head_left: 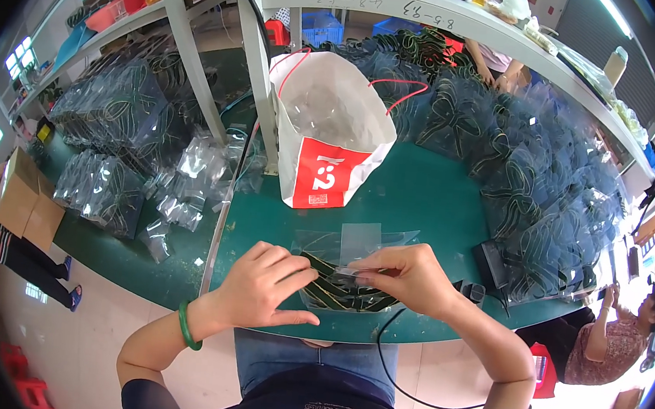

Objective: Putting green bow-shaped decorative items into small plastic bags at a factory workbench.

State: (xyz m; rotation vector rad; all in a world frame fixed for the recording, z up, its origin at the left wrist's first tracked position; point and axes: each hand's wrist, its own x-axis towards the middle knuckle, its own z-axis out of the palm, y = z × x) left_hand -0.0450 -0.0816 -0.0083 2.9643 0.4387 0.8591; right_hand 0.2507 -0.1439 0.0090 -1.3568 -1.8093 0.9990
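A clear plastic bag (316, 242) lies flat near the table's front edge, with a black item with gold trim (370, 300) inside. A pale, see-through rectangle (361, 237) sits at the bag's far side. My right hand (418, 279) reaches over the bag from the right, thumb and fingers pinched on a small greyish clear piece of plastic; whether it is part of the bag I cannot tell. At the bag's left side is my left hand (267, 285), its fingers spread and thumb apart, holding nothing; a green bangle (189, 326) circles that wrist.
A white and red paper bag (334, 131) stands beyond my hands. Bagged black items pile up at right (546, 200) and left (114, 100). A black box-shaped device (491, 265) and a cable (385, 365) are near my right arm. Shelf posts (258, 66) rise behind. Other people are around.
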